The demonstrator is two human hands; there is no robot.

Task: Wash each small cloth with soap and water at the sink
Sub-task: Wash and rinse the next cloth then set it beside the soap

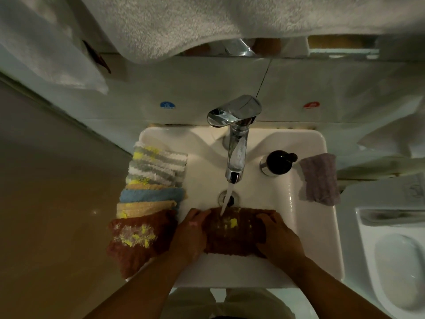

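A brown cloth (234,233) with yellow spots is stretched across the white sink (308,226), under the running water from the chrome tap (235,157). My left hand (190,233) grips its left edge and my right hand (279,236) grips its right edge. Several folded cloths (154,180) lie stacked along the sink's left rim, with another brown cloth (135,238) nearest me. A lilac cloth (318,178) hangs over the right rim. A black-topped soap dispenser (276,162) stands right of the tap.
White towels (184,24) hang above the sink against the tiled wall. A toilet (395,261) stands close at the right. The floor (46,203) opens to the left. The drain (226,199) sits just beyond the cloth.
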